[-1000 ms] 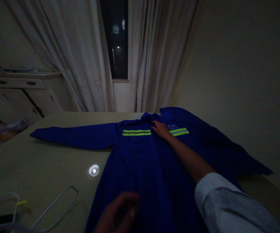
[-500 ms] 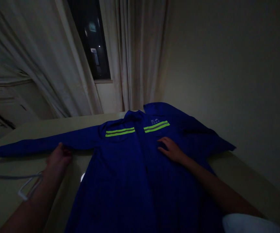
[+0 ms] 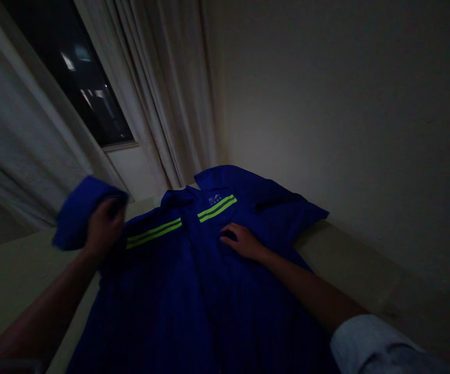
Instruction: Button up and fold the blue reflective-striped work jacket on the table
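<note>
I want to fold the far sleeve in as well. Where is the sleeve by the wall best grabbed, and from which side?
Probably at its outer end, where the sleeve lies bunched on the table. Come from above and the near side with the right hand, now flat on the jacket: the wall closes the far side.

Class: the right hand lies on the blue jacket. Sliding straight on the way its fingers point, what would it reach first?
Lying on the blue jacket, the right hand would likely first cross the front opening between the yellow-green stripes, just below the collar; dim light leaves that unsure.
</note>
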The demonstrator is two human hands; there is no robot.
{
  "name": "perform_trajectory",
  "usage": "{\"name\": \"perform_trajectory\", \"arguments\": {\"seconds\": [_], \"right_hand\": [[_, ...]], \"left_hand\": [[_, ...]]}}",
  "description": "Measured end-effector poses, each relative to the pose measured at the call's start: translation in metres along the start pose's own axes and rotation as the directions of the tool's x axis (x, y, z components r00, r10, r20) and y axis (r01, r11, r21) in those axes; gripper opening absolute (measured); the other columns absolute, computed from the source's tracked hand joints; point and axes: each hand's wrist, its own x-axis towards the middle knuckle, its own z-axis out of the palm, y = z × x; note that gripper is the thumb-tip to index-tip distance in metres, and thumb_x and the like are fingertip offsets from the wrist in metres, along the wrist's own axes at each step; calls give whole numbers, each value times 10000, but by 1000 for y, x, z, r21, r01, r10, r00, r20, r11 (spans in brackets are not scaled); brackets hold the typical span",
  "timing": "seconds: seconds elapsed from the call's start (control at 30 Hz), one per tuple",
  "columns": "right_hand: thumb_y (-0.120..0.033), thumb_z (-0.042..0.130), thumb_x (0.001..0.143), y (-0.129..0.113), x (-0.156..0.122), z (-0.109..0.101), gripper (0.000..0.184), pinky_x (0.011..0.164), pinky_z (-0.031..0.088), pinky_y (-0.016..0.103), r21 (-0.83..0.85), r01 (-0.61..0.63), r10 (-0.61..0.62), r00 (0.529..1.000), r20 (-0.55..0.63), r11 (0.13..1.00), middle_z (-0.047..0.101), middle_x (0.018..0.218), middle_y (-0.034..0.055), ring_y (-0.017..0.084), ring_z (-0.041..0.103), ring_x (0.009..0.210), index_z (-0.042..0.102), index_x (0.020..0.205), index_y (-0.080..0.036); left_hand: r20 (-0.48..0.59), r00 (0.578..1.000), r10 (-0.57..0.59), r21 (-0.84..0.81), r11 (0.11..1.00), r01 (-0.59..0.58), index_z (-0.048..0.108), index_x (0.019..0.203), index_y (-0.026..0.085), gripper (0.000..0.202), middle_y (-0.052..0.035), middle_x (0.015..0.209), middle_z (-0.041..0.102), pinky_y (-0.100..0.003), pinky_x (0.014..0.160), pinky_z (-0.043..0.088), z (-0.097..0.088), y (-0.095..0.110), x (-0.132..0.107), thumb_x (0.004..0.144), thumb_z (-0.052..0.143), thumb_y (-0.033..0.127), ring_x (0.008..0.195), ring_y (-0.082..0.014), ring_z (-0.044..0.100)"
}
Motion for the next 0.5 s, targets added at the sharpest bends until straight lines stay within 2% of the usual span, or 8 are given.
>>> {"name": "perform_trajectory", "arguments": {"seconds": [0.03,0.1,0.17,0.2,0.27,0.37,0.43,0.5], "right_hand": [[-388,702,955,2,2,-1,258,977,554,431,94,-58,61,998,-34,994,740,1135,95,257,706,1062,721,1143,-213],[-468,681,958,6,6,-3,332,965,576,435,323,-186,226,970,-92,928,739,1166,106,271,712,1096,700,1178,-220],[-522,652,968,7,11,-8,403,970,592,438,547,-267,383,917,-109,793,717,1249,125,286,706,1158,662,1241,-225],[-535,644,972,7,12,-11,439,979,594,438,634,-282,439,893,-102,720,695,1304,134,288,701,1186,635,1287,-229],[-540,658,967,4,13,-16,535,1007,590,438,743,-285,501,862,-76,605,643,1402,144,286,689,1229,554,1401,-244],[-528,745,909,0,11,-20,754,1021,586,435,787,-288,527,848,-55,546,608,1451,142,282,684,1240,413,1540,-282],[-530,789,865,-1,9,-20,880,1000,592,429,767,-290,517,854,-62,572,604,1449,141,281,693,1212,345,1590,-299],[-554,806,832,-1,13,-18,934,952,603,427,685,-307,497,863,-93,661,595,1446,142,276,704,1154,336,1599,-309]], "left_hand": [[146,984,100,-42,995,-95,652,1323,159,581,-89,1331,723,-503,1117,510,19,17,-5,1003,398,571,1239,-327,655],[482,834,268,-49,959,-280,627,1420,227,583,-93,1472,653,-627,1243,327,52,46,-26,933,539,535,1380,-352,575],[662,698,274,-7,933,-360,544,1524,308,631,-79,1598,538,-739,1256,147,72,59,-52,927,573,507,1494,-370,457],[693,679,241,30,932,-361,491,1567,329,650,-76,1644,475,-764,1245,115,75,59,-65,948,552,518,1529,-371,406],[688,705,173,97,941,-325,406,1622,330,672,-77,1700,375,-754,1242,148,73,48,-86,998,466,568,1565,-362,343],[640,762,99,188,941,-280,359,1649,315,719,-81,1727,304,-714,1243,206,56,19,-106,1009,407,638,1582,-378,299],[593,804,40,263,935,-240,365,1648,309,729,-84,1725,303,-689,1249,215,46,1,-115,1004,409,649,1581,-390,293],[531,847,-5,314,930,-191,375,1645,304,722,-84,1714,330,-653,1261,217,42,-12,-123,1007,415,640,1580,-381,302]]}}
